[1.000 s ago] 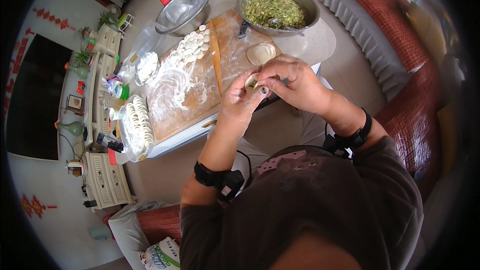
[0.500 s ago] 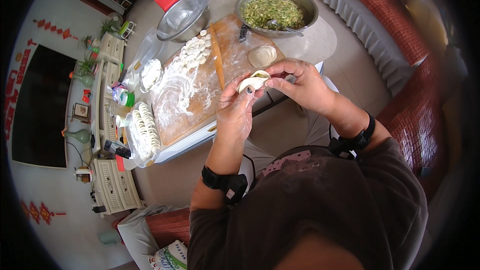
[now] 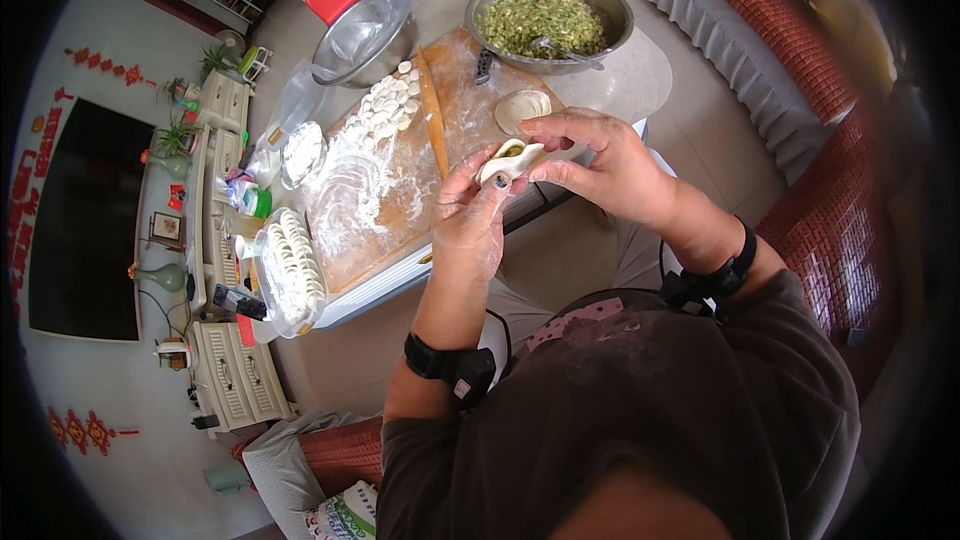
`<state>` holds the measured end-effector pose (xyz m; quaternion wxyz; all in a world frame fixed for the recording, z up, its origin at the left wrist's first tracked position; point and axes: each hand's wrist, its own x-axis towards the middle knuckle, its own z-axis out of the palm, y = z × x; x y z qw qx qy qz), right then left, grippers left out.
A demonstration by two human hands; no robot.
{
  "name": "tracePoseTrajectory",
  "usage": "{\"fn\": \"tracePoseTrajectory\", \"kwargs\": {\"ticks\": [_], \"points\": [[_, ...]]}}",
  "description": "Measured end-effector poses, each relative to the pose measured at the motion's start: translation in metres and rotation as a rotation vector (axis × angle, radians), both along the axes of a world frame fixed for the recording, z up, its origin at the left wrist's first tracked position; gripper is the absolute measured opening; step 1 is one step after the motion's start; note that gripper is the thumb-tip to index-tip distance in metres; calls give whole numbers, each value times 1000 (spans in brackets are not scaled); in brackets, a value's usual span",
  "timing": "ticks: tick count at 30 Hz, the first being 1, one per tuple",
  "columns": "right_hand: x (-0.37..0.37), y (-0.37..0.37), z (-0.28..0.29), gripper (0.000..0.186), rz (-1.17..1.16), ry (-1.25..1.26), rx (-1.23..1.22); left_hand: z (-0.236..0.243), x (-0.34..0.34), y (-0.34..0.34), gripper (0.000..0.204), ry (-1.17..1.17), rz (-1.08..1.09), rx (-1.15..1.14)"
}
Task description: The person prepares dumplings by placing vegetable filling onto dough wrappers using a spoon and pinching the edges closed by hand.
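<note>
Between both hands is a dumpling [image 3: 508,164], its wrapper partly folded with green filling showing in the gap. My left hand [image 3: 470,215] cradles it, thumb in front and fingers behind. My right hand [image 3: 610,165] pinches the dumpling's right end between thumb and fingers. Both hands are dusted with flour and held above the near edge of the wooden board [image 3: 400,205]. Just beyond my right hand lies a stack of round wrappers [image 3: 523,108]. Past it stands a steel basin [image 3: 478,25] of chopped green filling with a spoon [image 3: 550,44] in it.
A rolling pin [image 3: 433,110] lies across the floured board beside several small dough pieces [image 3: 385,105]. To the left are a bowl of flour [image 3: 303,153] and a tray of finished dumplings [image 3: 290,265]. A second steel bowl [image 3: 385,45] stands at the back; a dark-handled tool [image 3: 484,66] lies near the basin.
My right hand's fingers have spread slightly and shifted along the dumpling's right end. The dumpling's opening shows more filling. My left hand keeps its hold.
</note>
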<state>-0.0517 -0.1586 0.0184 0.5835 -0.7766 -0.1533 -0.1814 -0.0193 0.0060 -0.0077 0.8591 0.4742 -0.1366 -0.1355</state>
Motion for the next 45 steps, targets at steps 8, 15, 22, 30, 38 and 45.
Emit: {"fn": "tracePoseTrajectory", "kwargs": {"ticks": [8,15,22,30,38,45], "points": [[3,-1,2,12,48,52,37,-3,-2,0,28,-63,1,59],[4,-3,-2,8,-65,-314,-298,0,-5,-2,22,-42,-23,84],[0,3,2,18,38,-47,-69,-1,-3,1,28,-108,-4,77],[7,8,-5,12,36,-73,-65,-4,-3,0,25,-126,33,117],[14,20,-9,9,-6,-108,-115,-9,-3,-1,14,-107,260,187],[14,31,-7,6,-25,-120,-113,-9,-2,2,12,-79,293,166]]}}
